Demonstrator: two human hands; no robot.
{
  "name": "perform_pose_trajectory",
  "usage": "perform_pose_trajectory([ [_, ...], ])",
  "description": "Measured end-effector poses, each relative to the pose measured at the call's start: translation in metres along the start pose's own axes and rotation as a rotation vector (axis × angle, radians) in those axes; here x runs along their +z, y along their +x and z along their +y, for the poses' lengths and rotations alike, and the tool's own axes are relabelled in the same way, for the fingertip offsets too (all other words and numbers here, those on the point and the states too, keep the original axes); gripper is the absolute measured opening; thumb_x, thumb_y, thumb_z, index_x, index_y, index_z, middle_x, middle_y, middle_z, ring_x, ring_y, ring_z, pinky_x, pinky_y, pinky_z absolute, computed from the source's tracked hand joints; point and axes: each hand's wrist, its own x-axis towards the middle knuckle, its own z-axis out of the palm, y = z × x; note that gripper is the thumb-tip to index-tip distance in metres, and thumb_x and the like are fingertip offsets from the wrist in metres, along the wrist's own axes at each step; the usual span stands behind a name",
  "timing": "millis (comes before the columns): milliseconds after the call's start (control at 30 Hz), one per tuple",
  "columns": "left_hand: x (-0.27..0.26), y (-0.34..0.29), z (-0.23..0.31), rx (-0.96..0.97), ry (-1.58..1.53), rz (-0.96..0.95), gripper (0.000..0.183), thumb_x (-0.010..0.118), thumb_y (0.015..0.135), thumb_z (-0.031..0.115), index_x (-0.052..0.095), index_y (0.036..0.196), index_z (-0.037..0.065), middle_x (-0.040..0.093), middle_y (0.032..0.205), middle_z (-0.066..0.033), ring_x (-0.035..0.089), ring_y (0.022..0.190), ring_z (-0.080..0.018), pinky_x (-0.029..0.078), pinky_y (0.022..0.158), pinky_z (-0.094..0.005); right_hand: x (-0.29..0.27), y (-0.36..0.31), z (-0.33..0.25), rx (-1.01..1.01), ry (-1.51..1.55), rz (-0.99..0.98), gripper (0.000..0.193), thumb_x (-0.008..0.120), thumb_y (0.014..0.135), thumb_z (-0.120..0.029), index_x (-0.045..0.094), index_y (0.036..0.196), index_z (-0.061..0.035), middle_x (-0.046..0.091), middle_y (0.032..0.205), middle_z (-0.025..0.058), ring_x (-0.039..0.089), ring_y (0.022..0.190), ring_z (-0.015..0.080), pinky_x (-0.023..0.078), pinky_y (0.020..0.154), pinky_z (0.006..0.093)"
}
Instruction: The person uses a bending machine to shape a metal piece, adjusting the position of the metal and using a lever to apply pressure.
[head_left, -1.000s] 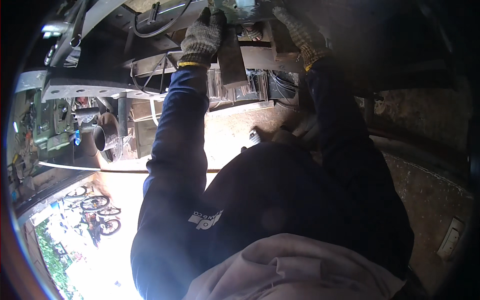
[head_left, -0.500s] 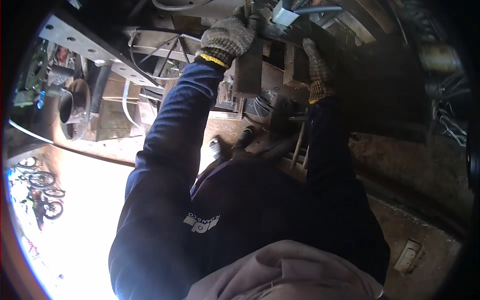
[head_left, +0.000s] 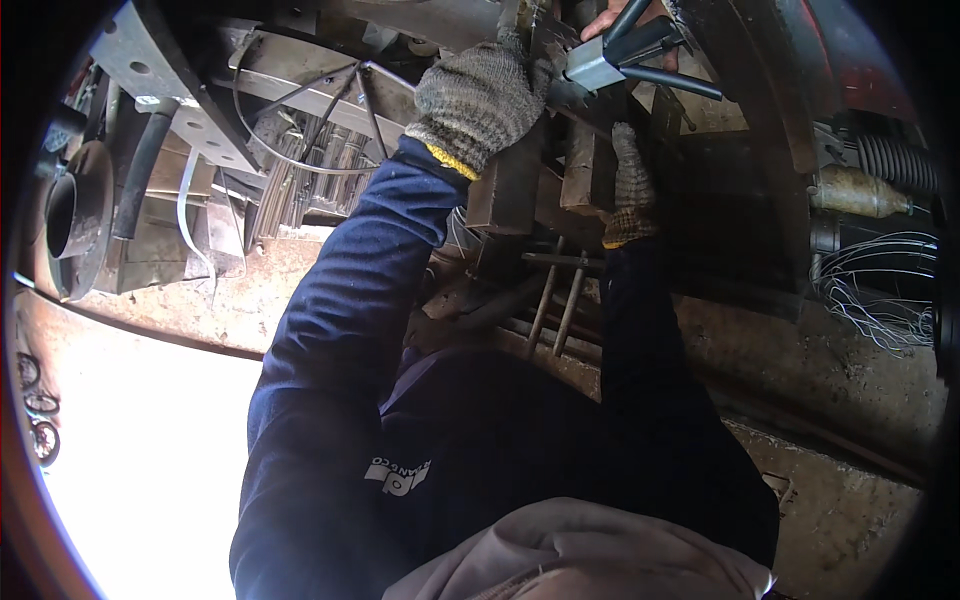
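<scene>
The left hand point(head_left: 480, 95), in a grey knit glove with a yellow cuff, is raised overhead and curled shut around a dark metal part beside a grey metal clamp tool point(head_left: 600, 65) with black handles; what exactly the fingers close on cannot be told. The right hand point(head_left: 630, 185), gloved the same way, reaches up just to the right, its fingers pressed against a rusty upright metal block point(head_left: 585, 175); whether it grips or only touches cannot be told. Another person's bare fingertips point(head_left: 610, 18) show at the top edge, on the clamp tool. Both dark blue sleeves rise from the lower edge and hide much of the middle. Left of the left hand, thin black cables point(head_left: 330, 95) loop across a grey steel frame point(head_left: 170, 95). Farther left hangs a dark round pipe opening point(head_left: 75, 215). To the far right sit a ribbed rubber boot point(head_left: 885, 160) and a tangle of pale wire point(head_left: 880, 290). Below lies stained concrete floor point(head_left: 830, 370).
</scene>
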Motion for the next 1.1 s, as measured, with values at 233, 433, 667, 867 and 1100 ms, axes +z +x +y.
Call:
perform_pose_trajectory([
  [233, 0.001, 0.001, -0.002, -0.005, 0.006, -0.01, 0.044, 0.055, 0.099, 0.047, 0.068, 0.115, 0.008, 0.074, 0.085, -0.0172, 0.073, 0.077, -0.0379, 0.059, 0.067, -0.0503, -0.004, -0.001, 0.008, 0.01, 0.081, -0.043, 0.052, 0.053, 0.109, -0.02, 0.041, 0.155, 0.0008, 0.05, 0.155, 0.008, 0.046, 0.141, 0.0111, 0.034, 0.12, 0.0249],
  [433, -0.003, 0.001, -0.001, -0.01, 0.011, -0.045, 0.05, 0.051, 0.1, 0.05, 0.068, 0.115, 0.006, 0.075, 0.093, -0.0199, 0.074, 0.087, -0.0395, 0.059, 0.073, -0.0535, -0.01, 0.003, 0.017, -0.078, 0.041, -0.061, 0.054, 0.054, 0.108, -0.018, 0.039, 0.156, 0.0012, 0.054, 0.151, 0.0092, 0.052, 0.136, 0.0124, 0.038, 0.117, 0.0247],
  [667, -0.014, 0.009, 0.003, -0.117, 0.052, -0.262, 0.065, 0.044, 0.1, 0.064, 0.056, 0.145, 0.018, 0.071, 0.12, -0.021, 0.066, 0.115, -0.0428, 0.053, 0.095, -0.0553, -0.002, -0.001, 0.022, -0.17, 0.031, -0.053, 0.051, 0.052, 0.108, -0.015, 0.041, 0.154, 0.001, 0.057, 0.149, 0.0106, 0.054, 0.134, 0.0163, 0.039, 0.117, 0.0285],
  [867, -0.018, 0.01, 0.01, -0.114, 0.077, -0.26, 0.065, 0.045, 0.1, 0.065, 0.056, 0.144, 0.019, 0.069, 0.127, -0.0186, 0.064, 0.12, -0.0428, 0.052, 0.098, -0.0541, 0.002, 0.006, 0.035, -0.32, -0.034, -0.059, 0.048, 0.051, 0.107, -0.013, 0.044, 0.153, 0.0008, 0.059, 0.146, 0.0117, 0.057, 0.133, 0.0196, 0.041, 0.118, 0.0317],
  [1100, -0.021, 0.01, 0.005, -0.145, 0.03, -0.285, 0.067, 0.049, 0.098, 0.066, 0.058, 0.144, 0.019, 0.066, 0.135, -0.0174, 0.061, 0.125, -0.0418, 0.048, 0.104, -0.0513, 0.028, 0.002, 0.031, -0.414, -0.069, -0.094, 0.043, 0.048, 0.108, -0.011, 0.048, 0.15, -0.0006, 0.063, 0.142, 0.0125, 0.06, 0.131, 0.0243, 0.043, 0.117, 0.0359],
])
